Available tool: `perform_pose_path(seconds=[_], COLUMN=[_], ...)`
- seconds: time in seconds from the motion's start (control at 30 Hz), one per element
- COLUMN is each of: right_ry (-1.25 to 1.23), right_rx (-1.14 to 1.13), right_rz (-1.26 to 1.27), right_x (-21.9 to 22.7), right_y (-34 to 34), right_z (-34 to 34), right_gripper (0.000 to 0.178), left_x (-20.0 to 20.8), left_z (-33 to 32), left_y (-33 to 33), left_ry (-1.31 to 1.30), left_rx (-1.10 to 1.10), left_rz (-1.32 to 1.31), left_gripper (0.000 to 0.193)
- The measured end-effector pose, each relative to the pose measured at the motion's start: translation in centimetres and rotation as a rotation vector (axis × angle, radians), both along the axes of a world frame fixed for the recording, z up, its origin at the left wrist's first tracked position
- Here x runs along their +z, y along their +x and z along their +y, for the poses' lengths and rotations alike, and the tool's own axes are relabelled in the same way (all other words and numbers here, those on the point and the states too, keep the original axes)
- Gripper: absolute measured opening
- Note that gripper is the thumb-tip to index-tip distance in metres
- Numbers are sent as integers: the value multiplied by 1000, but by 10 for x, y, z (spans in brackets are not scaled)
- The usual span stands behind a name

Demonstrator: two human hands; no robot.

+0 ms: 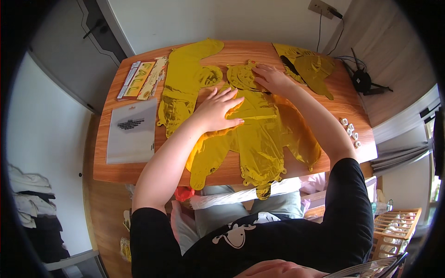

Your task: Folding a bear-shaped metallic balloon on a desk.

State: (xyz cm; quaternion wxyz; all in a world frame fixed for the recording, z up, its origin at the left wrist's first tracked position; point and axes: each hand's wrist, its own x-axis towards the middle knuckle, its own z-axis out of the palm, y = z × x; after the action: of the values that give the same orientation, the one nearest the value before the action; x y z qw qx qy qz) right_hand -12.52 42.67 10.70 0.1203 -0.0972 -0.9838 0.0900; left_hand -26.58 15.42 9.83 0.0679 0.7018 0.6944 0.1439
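A deflated gold foil balloon [259, 132] lies flat across the middle of the table, with a rounded upper part [241, 76] and several lobes reaching the near edge. One narrow end hangs over that edge. My left hand [217, 110] rests on the foil left of centre, fingers spread. Farther off, my right hand [272, 78] lies with extended fingers at the right side of the rounded part. Its palm side is hidden. To the left is another flat gold foil balloon [180, 76], long, with a bent top. Neither hand holds anything that I can see.
Folded gold foil [310, 67] lies at the far right of the wooden table [127, 170]. Printed packaging [141, 79] and a clear plastic bag [132, 139] are at the left. Small white rolls [351, 130] and a black router [362, 81] stand along the right side.
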Motion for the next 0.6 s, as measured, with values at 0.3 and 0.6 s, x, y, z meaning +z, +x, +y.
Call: perform_pose_path(seconds=[0.3, 0.6], right_ry=[20, 78], right_rx=[-103, -227], right_rz=[-48, -231], right_x=[-13, -3], right_y=[-7, -9], right_z=[-3, -24], right_gripper=[68, 80], left_x=[0, 1], left_z=[0, -1], left_y=[1, 2], left_ry=[29, 18], left_rx=[-8, 3], left_rz=[-14, -11], left_gripper=[81, 80])
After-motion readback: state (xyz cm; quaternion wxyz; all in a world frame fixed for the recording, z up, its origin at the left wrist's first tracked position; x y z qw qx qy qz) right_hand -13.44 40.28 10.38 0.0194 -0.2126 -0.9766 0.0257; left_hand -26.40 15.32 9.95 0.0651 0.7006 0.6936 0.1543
